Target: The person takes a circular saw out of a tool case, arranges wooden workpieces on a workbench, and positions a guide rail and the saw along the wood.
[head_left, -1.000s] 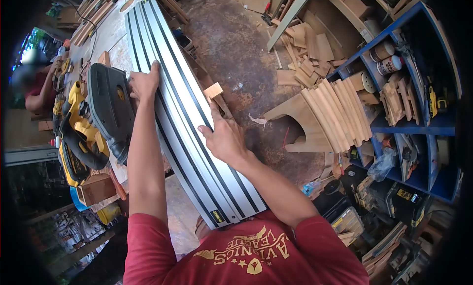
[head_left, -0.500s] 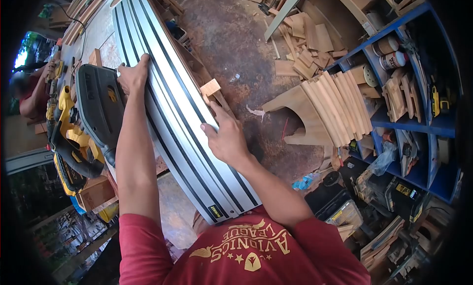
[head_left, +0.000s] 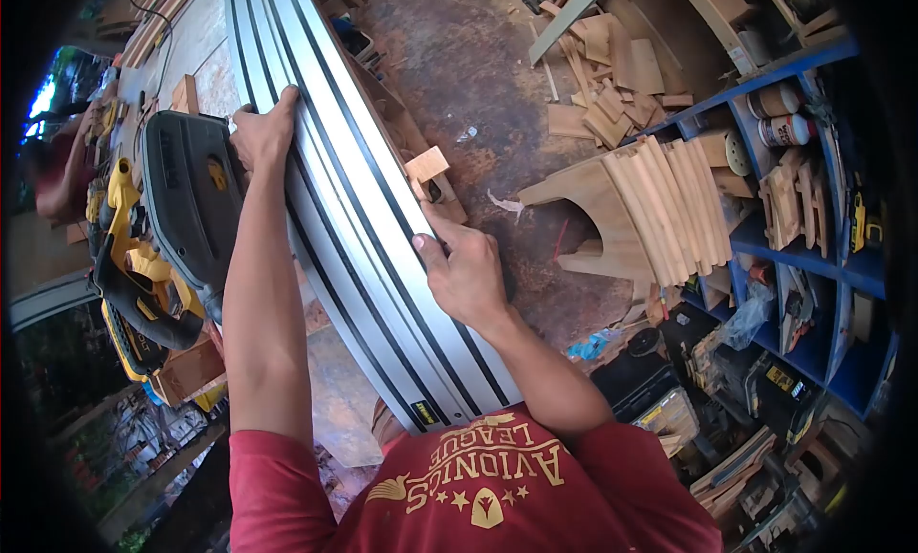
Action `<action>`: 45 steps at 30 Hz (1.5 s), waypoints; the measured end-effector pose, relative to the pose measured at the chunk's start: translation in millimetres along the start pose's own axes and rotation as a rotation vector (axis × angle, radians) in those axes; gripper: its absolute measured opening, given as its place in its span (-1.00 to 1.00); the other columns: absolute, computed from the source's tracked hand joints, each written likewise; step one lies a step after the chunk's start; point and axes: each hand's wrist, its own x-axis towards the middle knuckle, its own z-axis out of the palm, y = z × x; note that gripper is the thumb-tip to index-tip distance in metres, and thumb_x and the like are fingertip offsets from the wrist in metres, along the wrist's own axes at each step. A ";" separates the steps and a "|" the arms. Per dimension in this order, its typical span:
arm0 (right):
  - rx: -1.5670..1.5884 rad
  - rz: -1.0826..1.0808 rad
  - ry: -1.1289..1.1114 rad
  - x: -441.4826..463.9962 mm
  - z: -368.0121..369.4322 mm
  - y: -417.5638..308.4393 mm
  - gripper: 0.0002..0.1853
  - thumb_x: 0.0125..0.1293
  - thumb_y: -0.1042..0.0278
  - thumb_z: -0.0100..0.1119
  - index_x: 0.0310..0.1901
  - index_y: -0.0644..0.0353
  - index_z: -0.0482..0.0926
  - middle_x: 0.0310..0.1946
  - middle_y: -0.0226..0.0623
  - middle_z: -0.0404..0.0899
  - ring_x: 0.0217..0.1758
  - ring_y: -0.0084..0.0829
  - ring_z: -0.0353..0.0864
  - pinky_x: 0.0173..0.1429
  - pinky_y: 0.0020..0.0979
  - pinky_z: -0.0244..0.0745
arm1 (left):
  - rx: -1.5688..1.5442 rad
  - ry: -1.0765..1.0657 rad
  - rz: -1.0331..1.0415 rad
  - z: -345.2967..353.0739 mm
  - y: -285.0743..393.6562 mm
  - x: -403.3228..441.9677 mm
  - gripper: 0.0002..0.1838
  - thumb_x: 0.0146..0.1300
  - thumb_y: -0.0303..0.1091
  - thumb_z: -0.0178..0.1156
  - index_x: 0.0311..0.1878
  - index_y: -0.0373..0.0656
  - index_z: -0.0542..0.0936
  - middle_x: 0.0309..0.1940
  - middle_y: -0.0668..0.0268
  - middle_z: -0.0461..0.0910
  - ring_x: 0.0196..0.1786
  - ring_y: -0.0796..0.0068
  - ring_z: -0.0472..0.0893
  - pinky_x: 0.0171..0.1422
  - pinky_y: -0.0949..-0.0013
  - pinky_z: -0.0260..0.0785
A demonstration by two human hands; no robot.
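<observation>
A long silver guide rail (head_left: 368,238) with dark strips runs from the top left down to the person's waist. My left hand (head_left: 264,132) holds its left edge, thumb on the upper face and fingers over the side. On the right edge lies my right hand (head_left: 466,266), its thumb on top and its fingers along the edge, partly hidden. Just beyond those fingers a small wood block (head_left: 426,165) sticks out beside the rail. Left of my left hand lies a dark power tool (head_left: 194,199), next to a yellow and black tool (head_left: 127,276).
Curved wooden pieces (head_left: 660,209) stand stacked on the right, near a blue shelf (head_left: 813,261) with cans and wood. Offcuts (head_left: 612,80) are heaped on the floor. Another person's arm (head_left: 72,175) shows at the far left. Black tool cases lie at the lower right.
My right hand has shifted slightly toward the lower right along the rail's edge. My left hand keeps its hold. The view has shifted a little.
</observation>
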 end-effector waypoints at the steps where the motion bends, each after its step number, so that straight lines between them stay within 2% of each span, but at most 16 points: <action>1: 0.007 -0.006 0.003 0.4 -0.5 -1.6 -0.53 0.40 0.43 0.22 0.31 0.37 0.52 0.02 0.25 0.67 0.16 0.07 0.70 0.19 -0.24 0.56 | -0.005 -0.001 -0.003 -1.3 1.4 -0.8 0.12 -0.04 0.37 0.41 0.46 -0.26 0.40 0.34 -0.14 0.50 0.40 -0.07 0.50 0.49 0.01 0.32; 6: 0.023 -0.022 0.022 0.3 -0.2 -0.6 -0.56 0.43 0.40 0.21 0.29 0.36 0.55 -0.03 0.27 0.68 0.09 -0.01 0.76 0.15 -0.25 0.57 | -0.016 -0.019 0.007 -2.7 1.6 0.0 0.09 -0.03 0.32 0.41 0.44 -0.29 0.40 0.32 -0.14 0.51 0.39 -0.08 0.52 0.48 0.03 0.35; 15: -0.025 0.002 0.017 0.2 -2.4 -1.3 -0.57 0.41 0.38 0.23 0.27 0.33 0.58 -0.05 0.30 0.67 0.08 0.12 0.73 0.14 -0.20 0.57 | -0.027 -0.028 0.040 -8.8 3.8 -6.2 0.07 -0.02 0.27 0.41 0.42 -0.35 0.39 0.28 -0.20 0.53 0.36 -0.11 0.53 0.45 0.02 0.36; 16: 0.001 0.007 0.010 0.2 -3.1 -4.2 -0.59 0.39 0.48 0.20 0.23 0.43 0.58 -0.06 0.34 0.65 0.09 0.20 0.67 0.18 -0.12 0.56 | -0.030 -0.030 0.036 -10.3 4.8 -8.0 0.07 -0.02 0.27 0.41 0.42 -0.36 0.39 0.28 -0.20 0.53 0.35 -0.11 0.54 0.45 0.02 0.36; 18: 0.006 -0.028 0.019 0.7 -2.0 -0.1 -0.59 0.39 0.48 0.20 0.22 0.46 0.57 -0.05 0.34 0.64 0.10 0.20 0.67 0.19 -0.13 0.56 | -0.034 -0.022 0.022 -10.5 6.5 -8.7 0.06 -0.03 0.25 0.42 0.40 -0.37 0.40 0.26 -0.21 0.54 0.33 -0.11 0.55 0.44 0.03 0.36; 21: 0.021 -0.049 0.023 1.0 -1.4 0.6 -0.59 0.38 0.49 0.20 0.22 0.50 0.56 -0.04 0.33 0.64 0.11 0.19 0.67 0.20 -0.14 0.57 | -0.032 -0.018 0.019 -6.7 2.5 -0.7 0.07 -0.08 0.23 0.44 0.42 -0.30 0.37 0.28 -0.18 0.50 0.32 -0.14 0.54 0.39 -0.08 0.40; 28: 0.019 -0.072 0.000 1.1 -3.4 2.2 -0.56 0.44 0.40 0.20 0.27 0.50 0.53 0.11 0.31 0.61 0.22 0.12 0.65 0.28 -0.19 0.56 | -0.044 0.021 0.014 -5.2 1.2 1.0 0.10 -0.11 0.22 0.46 0.40 -0.37 0.35 0.27 -0.19 0.50 0.31 -0.14 0.54 0.39 -0.07 0.41; 45: 0.060 -0.120 0.004 2.0 -3.8 7.8 -0.57 0.42 0.46 0.21 0.24 0.55 0.52 0.10 0.32 0.61 0.21 0.13 0.65 0.26 -0.18 0.57 | -0.046 0.070 0.062 -2.8 -0.3 -9.3 0.07 -0.07 0.17 0.45 0.38 -0.41 0.33 0.23 -0.23 0.50 0.31 -0.16 0.53 0.41 0.00 0.39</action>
